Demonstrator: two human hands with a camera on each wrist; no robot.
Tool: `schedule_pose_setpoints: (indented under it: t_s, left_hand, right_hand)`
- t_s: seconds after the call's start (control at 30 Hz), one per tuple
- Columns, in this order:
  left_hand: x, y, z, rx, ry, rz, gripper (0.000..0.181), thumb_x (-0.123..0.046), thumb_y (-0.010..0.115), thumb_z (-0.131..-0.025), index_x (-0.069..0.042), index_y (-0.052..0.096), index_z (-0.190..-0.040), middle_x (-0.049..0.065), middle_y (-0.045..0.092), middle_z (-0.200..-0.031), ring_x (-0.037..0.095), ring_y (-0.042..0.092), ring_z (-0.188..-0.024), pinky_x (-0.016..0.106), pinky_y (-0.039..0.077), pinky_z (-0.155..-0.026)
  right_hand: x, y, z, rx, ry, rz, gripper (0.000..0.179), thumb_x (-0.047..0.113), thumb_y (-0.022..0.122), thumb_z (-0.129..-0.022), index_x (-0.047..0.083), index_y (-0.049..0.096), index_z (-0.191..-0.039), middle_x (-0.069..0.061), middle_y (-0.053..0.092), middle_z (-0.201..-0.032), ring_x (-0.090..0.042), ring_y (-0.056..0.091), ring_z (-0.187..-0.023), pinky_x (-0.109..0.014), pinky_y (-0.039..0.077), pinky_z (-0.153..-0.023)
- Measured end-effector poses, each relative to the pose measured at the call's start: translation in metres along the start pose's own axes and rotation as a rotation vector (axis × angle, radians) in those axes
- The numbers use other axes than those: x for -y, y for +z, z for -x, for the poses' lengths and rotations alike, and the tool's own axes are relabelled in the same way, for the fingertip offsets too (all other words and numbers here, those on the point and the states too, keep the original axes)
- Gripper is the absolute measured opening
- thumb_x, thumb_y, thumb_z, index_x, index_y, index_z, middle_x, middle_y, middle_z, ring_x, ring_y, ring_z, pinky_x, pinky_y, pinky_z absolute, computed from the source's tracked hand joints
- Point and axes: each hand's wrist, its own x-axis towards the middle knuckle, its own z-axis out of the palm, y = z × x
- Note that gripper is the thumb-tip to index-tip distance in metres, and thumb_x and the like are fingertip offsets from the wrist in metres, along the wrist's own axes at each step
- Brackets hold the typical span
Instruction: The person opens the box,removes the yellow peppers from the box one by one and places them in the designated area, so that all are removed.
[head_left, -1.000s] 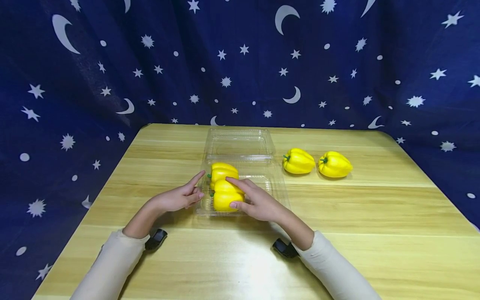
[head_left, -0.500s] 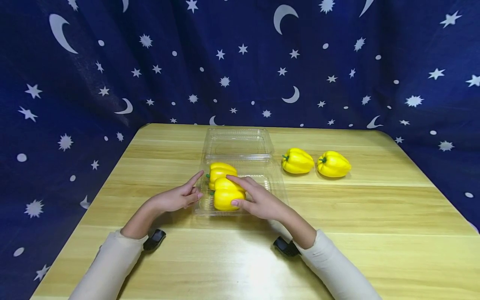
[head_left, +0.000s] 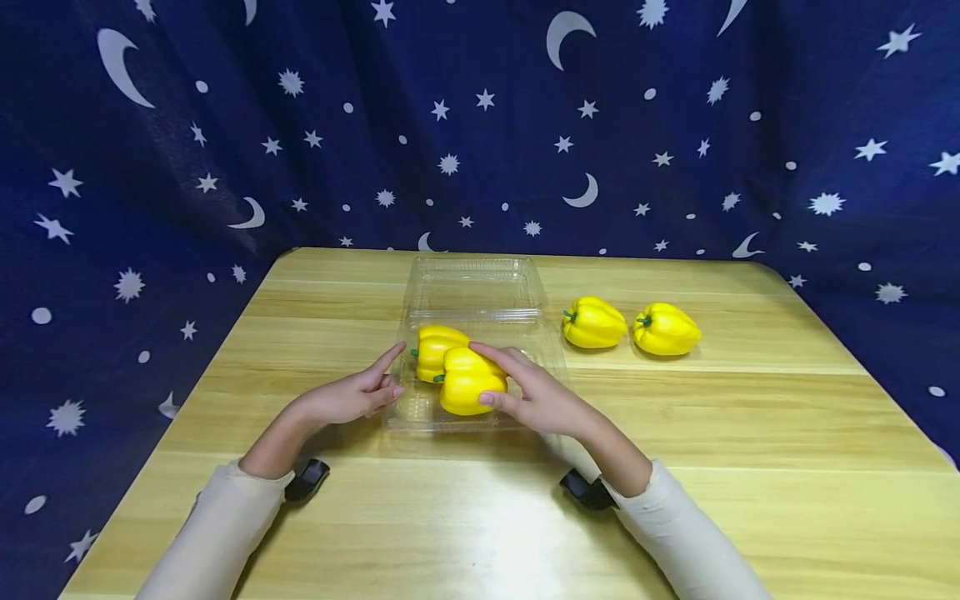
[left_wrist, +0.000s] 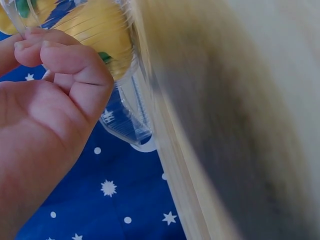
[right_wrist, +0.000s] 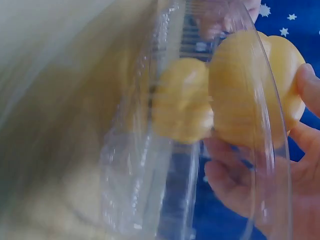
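Observation:
My right hand (head_left: 536,398) grips a yellow bell pepper (head_left: 468,385), thumb at its near side and fingers over the far side. This pepper is over the base of an open clear plastic container (head_left: 408,423). Just behind and left of it lies a second yellow bell pepper (head_left: 435,343), partly hidden. At the container's left edge, my left hand (head_left: 352,396) holds the rim with the index finger extended and the other fingers curled. The left wrist view shows those curled fingers (left_wrist: 75,65) against the clear plastic; the right wrist view shows the gripped pepper through the container wall.
Two more yellow bell peppers (head_left: 594,323) lie side by side on the wooden table (head_left: 750,433), right of the container. The container's hinged lid (head_left: 474,283) lies open toward the back. A dark blue curtain (head_left: 480,167) with moons and stars hangs behind.
My right hand has moved right and slightly away from me with the gripped pepper, showing more of the pepper behind. The left hand stays at the container's edge.

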Motion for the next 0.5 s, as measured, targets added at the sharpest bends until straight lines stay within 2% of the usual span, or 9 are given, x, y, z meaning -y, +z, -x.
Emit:
schedule_pose_setpoints:
  t_s: [0.3, 0.5]
  left_hand:
    - [-0.001, 0.0, 0.0, 0.002, 0.001, -0.005, 0.071, -0.017, 0.038, -0.099, -0.012, -0.015, -0.145, 0.003, 0.038, -0.074, 0.013, 0.036, -0.056, 0.029, 0.038, -0.056]
    - [-0.001, 0.001, 0.0, 0.006, 0.003, -0.004, 0.068, -0.015, 0.035, -0.099, -0.013, -0.015, -0.145, 0.003, 0.037, -0.073, 0.012, 0.033, -0.055, 0.031, 0.035, -0.053]
  right_hand:
    - [-0.01, -0.018, 0.011, -0.035, 0.005, 0.002, 0.06, 0.026, 0.059, -0.089, 0.021, 0.031, -0.142, -0.009, 0.047, -0.127, -0.021, 0.046, -0.114, -0.046, 0.038, -0.097]
    - [-0.017, -0.033, 0.023, -0.064, -0.008, 0.023, 0.06, 0.024, 0.059, -0.089, 0.016, 0.031, -0.142, -0.011, 0.047, -0.127, -0.022, 0.047, -0.11, -0.047, 0.039, -0.093]
